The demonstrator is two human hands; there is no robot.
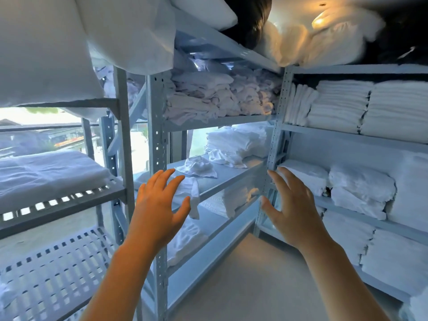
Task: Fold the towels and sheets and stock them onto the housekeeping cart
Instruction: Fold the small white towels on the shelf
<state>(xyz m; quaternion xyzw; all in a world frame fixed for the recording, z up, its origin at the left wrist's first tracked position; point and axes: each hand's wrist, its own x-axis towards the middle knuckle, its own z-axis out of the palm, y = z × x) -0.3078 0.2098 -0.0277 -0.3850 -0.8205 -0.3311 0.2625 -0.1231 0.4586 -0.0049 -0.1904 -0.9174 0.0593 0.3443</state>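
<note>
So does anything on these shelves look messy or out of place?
Yes. On the middle shelf, two crumpled white cloths lie loose and unfolded beside a neat folded stack, and another cloth hangs over the shelf edge.

Pillows (111, 31) cut off by top edge; forearms by bottom.

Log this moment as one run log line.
left hand: open, empty | right hand: open, empty | crumpled white cloth: on grey metal shelf, untouched
</note>
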